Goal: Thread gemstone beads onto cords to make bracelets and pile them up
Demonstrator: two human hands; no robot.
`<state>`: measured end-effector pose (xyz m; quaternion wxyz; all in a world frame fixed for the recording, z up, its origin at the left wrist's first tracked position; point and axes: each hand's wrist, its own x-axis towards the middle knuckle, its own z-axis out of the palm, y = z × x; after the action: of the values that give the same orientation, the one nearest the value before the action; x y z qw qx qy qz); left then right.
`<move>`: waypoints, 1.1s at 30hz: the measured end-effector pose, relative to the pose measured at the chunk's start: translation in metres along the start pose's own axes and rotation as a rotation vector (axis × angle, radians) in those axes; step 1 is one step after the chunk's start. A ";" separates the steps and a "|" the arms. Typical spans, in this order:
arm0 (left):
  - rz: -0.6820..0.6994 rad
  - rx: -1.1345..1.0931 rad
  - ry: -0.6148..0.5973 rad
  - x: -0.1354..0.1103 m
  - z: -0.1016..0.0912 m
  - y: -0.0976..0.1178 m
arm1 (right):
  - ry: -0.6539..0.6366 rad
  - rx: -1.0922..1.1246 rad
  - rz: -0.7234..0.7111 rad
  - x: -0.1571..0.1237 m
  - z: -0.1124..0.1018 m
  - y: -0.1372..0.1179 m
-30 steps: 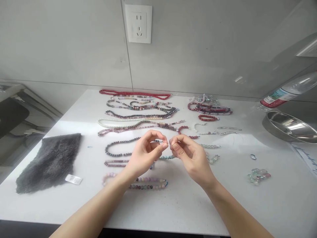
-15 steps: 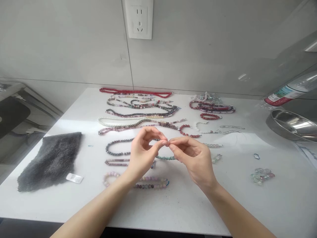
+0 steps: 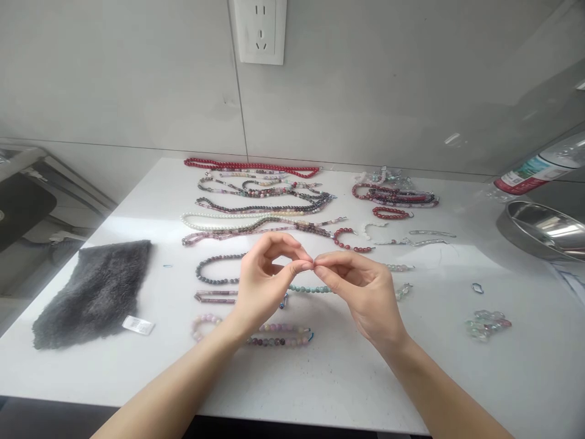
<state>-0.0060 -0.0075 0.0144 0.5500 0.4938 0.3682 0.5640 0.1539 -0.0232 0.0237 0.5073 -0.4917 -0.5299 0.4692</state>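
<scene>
My left hand [image 3: 265, 283] and my right hand [image 3: 361, 292] are raised over the white table, their fingertips meeting in a pinch at the middle. Nothing shows between the fingertips, though a very fine item could be hidden there. Just beneath the hands runs a strand of teal beads [image 3: 311, 288], partly covered by them. To the left lie a dark grey bead strand [image 3: 214, 277] and a strand of long tube beads [image 3: 214, 297]. A strand of pink and purple round beads [image 3: 274, 336] lies nearer me, below my left wrist.
Several more bead strands lie in rows on the white table [image 3: 365, 378], including a red one [image 3: 251, 166]. A grey fluffy cloth [image 3: 89, 299] lies at left. A steel bowl [image 3: 543, 230] and a plastic bottle [image 3: 530, 177] stand at right.
My fingertips have closed from almost touching into a firm pinch. The view has tilted slightly, so the table and beads appear shifted up and to the right.
</scene>
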 end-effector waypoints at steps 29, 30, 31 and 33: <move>-0.186 -0.092 -0.120 0.000 0.000 -0.001 | 0.112 -0.053 -0.076 -0.003 -0.002 0.000; -0.188 -0.091 -0.133 0.000 0.000 0.001 | 0.105 -0.072 -0.083 -0.003 -0.002 -0.001; -0.193 -0.095 -0.148 0.001 0.001 0.002 | 0.100 -0.086 -0.090 -0.003 -0.002 -0.003; -0.212 -0.110 -0.176 0.001 0.001 0.005 | 0.092 -0.100 -0.099 -0.002 -0.001 -0.005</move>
<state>-0.0060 -0.0074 0.0192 0.6630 0.4688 0.3369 0.4767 0.1551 -0.0260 0.0287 0.5284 -0.5106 -0.5525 0.3933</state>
